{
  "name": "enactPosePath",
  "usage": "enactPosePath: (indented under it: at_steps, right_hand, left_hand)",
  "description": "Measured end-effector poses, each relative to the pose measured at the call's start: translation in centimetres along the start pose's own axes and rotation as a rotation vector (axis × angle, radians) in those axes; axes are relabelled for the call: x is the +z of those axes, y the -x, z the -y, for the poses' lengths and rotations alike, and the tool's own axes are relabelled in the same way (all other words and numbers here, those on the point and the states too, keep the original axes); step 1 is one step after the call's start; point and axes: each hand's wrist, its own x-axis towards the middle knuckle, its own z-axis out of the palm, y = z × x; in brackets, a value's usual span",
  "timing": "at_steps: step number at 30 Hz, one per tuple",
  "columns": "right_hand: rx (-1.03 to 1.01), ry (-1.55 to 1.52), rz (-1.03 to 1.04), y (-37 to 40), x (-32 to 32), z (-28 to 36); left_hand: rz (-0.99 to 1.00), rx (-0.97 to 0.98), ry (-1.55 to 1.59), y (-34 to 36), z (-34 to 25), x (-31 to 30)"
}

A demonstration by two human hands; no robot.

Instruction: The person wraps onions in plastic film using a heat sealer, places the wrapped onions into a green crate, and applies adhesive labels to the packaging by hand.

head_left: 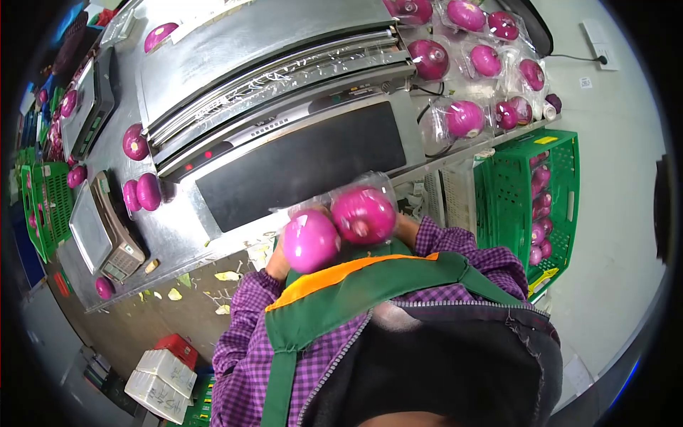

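Two large red onions (364, 215) are held close to my apron, over the front edge of the wrapping machine, with clear film around them. My left hand (276, 263) is at the left side of the nearer onion, closed around the pack, its fingers mostly hidden. From the right, my right hand (408, 229) grips the pack's other side; the onions and film hide its fingers. Just beyond the pack lies the wrapping machine's black plate (306, 164), with a film roller (277, 85) behind it.
Several wrapped onions (466, 119) lie on the steel table at the right. A green crate (562, 206) of onions stands below them. On the left are a weighing scale (92, 224), loose onions (148, 191) and another green crate (53, 203). White boxes (160, 384) stand at the lower left.
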Motion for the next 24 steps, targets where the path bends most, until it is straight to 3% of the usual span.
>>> enactPosePath:
  at_steps: [2, 3, 4, 6, 8, 10, 11, 12, 13, 14, 15, 16, 18, 19, 20, 22, 24]
  right_hand:
    - [-0.107, -0.130, 0.092, -0.6, 0.5, 0.7]
    - [0.137, -0.505, 0.290, -1.1, 0.8, 2.1]
    - [0.122, -0.500, 0.276, -0.8, 1.0, 3.5]
    - [0.424, -0.439, 0.275, 0.0, 1.2, 5.0]
    - [0.342, -0.425, 0.273, 0.7, 1.5, 6.2]
    - [0.449, -0.417, 0.157, 2.0, 1.7, 8.6]
    - [0.239, -0.247, 0.248, 2.4, 0.3, 6.9]
    - [0.085, 0.023, 0.307, 2.5, -0.8, 5.7]
    - [0.028, 0.043, 0.232, 2.4, -0.9, 4.6]
    - [-0.028, 0.065, 0.157, 2.3, -0.3, 3.9]
    - [-0.031, -0.123, 0.059, 1.9, 0.1, 4.0]
    - [-0.048, -0.311, -0.029, 1.9, 0.1, 4.4]
    - [-0.161, -0.723, 0.002, 4.0, -0.5, 7.0]
    - [-0.234, -0.786, 0.129, 5.2, -1.8, 5.8]
    - [-0.309, -0.671, 0.065, 7.2, -2.2, 6.7]
    - [-0.405, -0.639, -0.089, 9.9, -2.3, 7.1]
    - [-0.511, -0.603, -0.357, 11.9, -2.1, 6.8]
  left_hand:
    - [0.080, -0.056, -0.010, 0.2, -0.9, 0.3]
    - [0.240, -0.023, -0.103, 0.3, -1.5, -0.2]
    - [0.256, -0.031, -0.112, 0.3, -2.3, -0.3]
    - [0.263, -0.206, -0.417, 0.2, -3.9, 0.4]
    - [0.303, -0.271, -0.425, 0.6, -4.9, 1.4]
    - [0.147, 0.160, -0.777, 1.1, -4.6, 0.8]
    - [0.052, 0.017, -0.472, 2.9, -7.2, 3.7]
    - [0.048, 0.110, -0.206, 5.2, -7.8, 5.9]
    - [0.170, -0.011, -0.079, 6.0, -6.1, 4.9]
    - [0.245, -0.073, -0.538, 5.5, -7.0, 6.1]
    - [0.025, 0.054, -0.857, 6.4, -5.3, 9.0]
    - [0.093, 0.047, -0.881, 6.0, -4.9, 8.6]
    - [0.069, -0.199, -0.071, 4.4, -3.5, 6.0]
    - [-0.064, -0.275, 0.030, 2.9, -2.7, 4.8]
    - [-0.156, -0.277, -0.007, 1.8, -3.1, 6.7]
    - [-0.148, -0.212, -0.060, 0.3, -2.5, 11.9]
    - [0.238, -0.201, -0.001, -3.6, -1.2, 8.6]
